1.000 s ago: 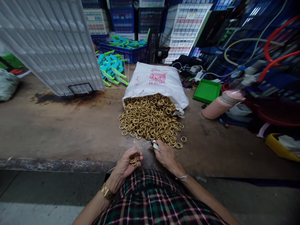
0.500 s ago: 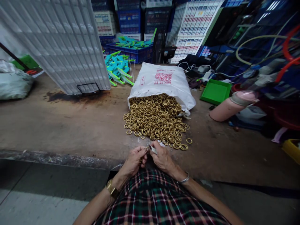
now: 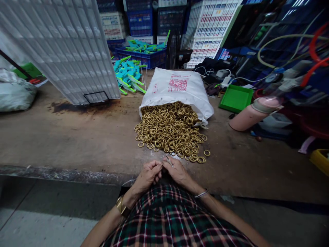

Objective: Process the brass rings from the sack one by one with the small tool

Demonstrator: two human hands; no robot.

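Observation:
Just past the table's front edge, my left hand (image 3: 149, 174) is closed in a pinch; whatever lies between its fingers is too small and hidden to name. My right hand (image 3: 177, 171) meets it at the fingertips and is closed on a small pale blade-like tool (image 3: 168, 160), whose tip points up and to the left. Beyond both hands, a heap of gold-coloured rings (image 3: 169, 130) spills out of the mouth of a white sack (image 3: 159, 82) with red print. A few loose rings lie along the heap's near edge.
A pink bottle (image 3: 244, 118) and a green tray (image 3: 236, 98) stand at the right. Stacked ribbed pale trays (image 3: 77, 51) rise at the left. Teal and green plastic parts (image 3: 128, 73) lie behind, before stacked crates (image 3: 140, 22).
The tool in my right hand has turned and now shows narrower, edge-on. My fingertips have shifted slightly together. The view has moved a little.

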